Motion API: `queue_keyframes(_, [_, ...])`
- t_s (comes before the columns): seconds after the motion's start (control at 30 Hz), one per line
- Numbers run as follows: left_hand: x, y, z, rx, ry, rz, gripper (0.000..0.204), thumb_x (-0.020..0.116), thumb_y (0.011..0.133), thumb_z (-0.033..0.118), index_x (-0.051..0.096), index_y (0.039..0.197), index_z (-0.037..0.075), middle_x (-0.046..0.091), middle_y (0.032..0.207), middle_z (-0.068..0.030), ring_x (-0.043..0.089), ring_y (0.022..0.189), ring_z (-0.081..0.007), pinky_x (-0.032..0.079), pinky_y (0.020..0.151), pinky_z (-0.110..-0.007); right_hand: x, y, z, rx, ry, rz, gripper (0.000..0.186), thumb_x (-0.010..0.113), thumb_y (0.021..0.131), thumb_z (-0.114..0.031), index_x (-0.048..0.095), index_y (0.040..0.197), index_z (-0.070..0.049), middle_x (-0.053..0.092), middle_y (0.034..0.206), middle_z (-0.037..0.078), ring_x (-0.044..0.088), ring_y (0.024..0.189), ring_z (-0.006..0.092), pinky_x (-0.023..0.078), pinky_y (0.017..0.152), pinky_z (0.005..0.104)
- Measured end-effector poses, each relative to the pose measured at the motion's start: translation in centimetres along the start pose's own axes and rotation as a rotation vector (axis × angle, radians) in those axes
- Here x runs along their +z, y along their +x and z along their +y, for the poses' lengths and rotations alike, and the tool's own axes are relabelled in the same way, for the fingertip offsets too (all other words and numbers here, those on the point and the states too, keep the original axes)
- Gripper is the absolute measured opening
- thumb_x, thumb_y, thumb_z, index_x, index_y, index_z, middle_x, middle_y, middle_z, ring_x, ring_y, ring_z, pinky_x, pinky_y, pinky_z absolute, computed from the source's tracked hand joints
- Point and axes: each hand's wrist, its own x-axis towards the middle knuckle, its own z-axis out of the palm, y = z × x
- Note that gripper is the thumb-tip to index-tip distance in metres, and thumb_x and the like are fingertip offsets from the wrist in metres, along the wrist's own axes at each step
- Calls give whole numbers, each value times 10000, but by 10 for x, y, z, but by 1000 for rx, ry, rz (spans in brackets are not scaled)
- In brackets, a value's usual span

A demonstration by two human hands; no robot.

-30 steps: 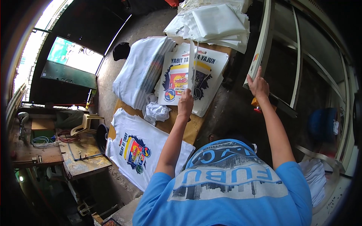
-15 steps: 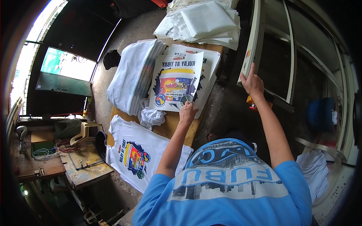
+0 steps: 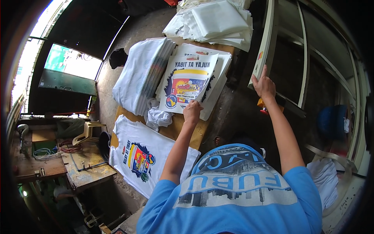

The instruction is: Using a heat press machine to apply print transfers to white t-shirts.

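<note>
My left hand (image 3: pixel 192 111) pinches the lower edge of a printed paper sheet (image 3: pixel 187 74) with a colourful mirror-image design, atop similar sheets on a wooden table (image 3: pixel 196 132). My right hand (image 3: pixel 264 86) grips the pale rail (image 3: pixel 261 58) of a metal frame, just above an orange fitting with a red knob (image 3: pixel 263 110). Left of the sheets lies a tall stack of folded white fabric (image 3: pixel 138 74). Below that are a crumpled white cloth (image 3: pixel 159 117) and a flat white T-shirt (image 3: pixel 124 167) bearing a similar print.
More white sheets (image 3: pixel 218 23) are piled at the table's far end. A cluttered workbench (image 3: pixel 82 169) with hoses, a beige plastic chair (image 3: pixel 85 134) and a dark bucket (image 3: pixel 105 146) stand left. White cloth (image 3: pixel 321 179) hangs at lower right.
The sheet in my left hand, upright and bent a second ago, now lies flatter over the pile. That hand moved slightly down, then back up a little. My right hand stays on the rail.
</note>
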Motion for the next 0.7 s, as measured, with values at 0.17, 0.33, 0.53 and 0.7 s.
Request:
queue_keyframes(0.17, [-28,9,-4,37,36,89,193,680,687,232,594,750,71,573,845,-76,601,765,-269,475,646,-380,0,-1,-1,9,-5,-9,702,428,848,-424,186,1327,28,628,825,222,627,747,343,525,665,408])
queue_keyframes(0.33, [-59,25,-2,35,63,224,166,651,723,163,590,858,88,580,922,-87,600,783,-283,479,666,-386,1,1,-2,-14,3,29,696,430,844,-431,199,1321,21,626,833,225,627,750,342,523,663,415])
queue_keyframes(0.53, [-34,13,5,339,109,137,357,457,770,-20,546,1081,131,555,999,-88,601,819,-286,503,682,-367,-2,-1,0,7,3,-5,698,433,843,-426,195,1321,24,626,837,223,624,758,347,521,669,416])
queue_keyframes(0.7, [15,2,-15,213,173,-82,275,485,764,10,563,1011,104,550,991,-90,603,807,-287,495,681,-382,-2,1,-5,4,11,-17,702,434,841,-429,197,1318,29,627,843,220,624,760,348,520,673,420])
